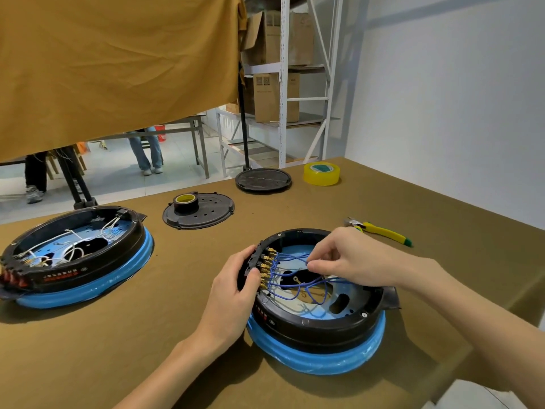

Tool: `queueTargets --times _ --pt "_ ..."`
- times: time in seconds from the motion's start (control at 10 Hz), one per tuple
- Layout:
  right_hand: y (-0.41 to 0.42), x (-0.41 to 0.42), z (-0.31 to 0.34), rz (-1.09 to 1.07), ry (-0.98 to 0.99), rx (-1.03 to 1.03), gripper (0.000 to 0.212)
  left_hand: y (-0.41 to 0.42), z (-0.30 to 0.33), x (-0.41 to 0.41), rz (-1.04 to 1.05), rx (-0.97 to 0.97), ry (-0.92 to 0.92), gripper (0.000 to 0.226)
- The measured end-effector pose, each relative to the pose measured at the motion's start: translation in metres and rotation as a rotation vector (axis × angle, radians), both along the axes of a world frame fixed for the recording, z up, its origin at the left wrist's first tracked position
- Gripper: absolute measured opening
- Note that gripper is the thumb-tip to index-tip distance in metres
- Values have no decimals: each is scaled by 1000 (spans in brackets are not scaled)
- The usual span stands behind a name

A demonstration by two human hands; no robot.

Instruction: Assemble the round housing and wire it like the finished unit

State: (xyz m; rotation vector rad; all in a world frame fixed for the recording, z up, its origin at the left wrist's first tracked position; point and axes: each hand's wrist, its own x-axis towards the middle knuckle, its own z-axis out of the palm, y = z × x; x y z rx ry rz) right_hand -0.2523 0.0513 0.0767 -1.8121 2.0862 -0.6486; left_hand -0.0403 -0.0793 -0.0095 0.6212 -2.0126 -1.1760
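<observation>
A round black housing (318,329) on a blue-wrapped base lies open in front of me. Several blue wires (295,283) run from brass terminals (267,271) on its left rim across the inside. My left hand (233,293) grips the terminal block on that rim, thumb over the top. My right hand (345,258) hovers over the inside and pinches one blue wire between thumb and forefinger. A second housing (79,261) with white wires (73,246) sits at the left of the table.
Two black round lids lie further back, the nearer lid (206,215) carrying a dark tape roll (185,202), the other lid (263,180) at the table's far edge. A yellow tape roll (322,173) and yellow-handled pliers (380,230) lie to the right. People's legs stand beyond the table.
</observation>
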Motion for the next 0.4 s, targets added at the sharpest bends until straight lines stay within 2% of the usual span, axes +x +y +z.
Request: queueTargets --times 0.1,0.3,0.4 --pt "14 -4 5 -11 -5 -69 18 3 -1 -2 17 -31 -5 45" --pt "20 2 -16 19 -68 -162 4 2 3 -3 21 -7 8 47" --pt "7 1 -24 -43 -100 -334 4 -5 5 -2 63 4 21 46"
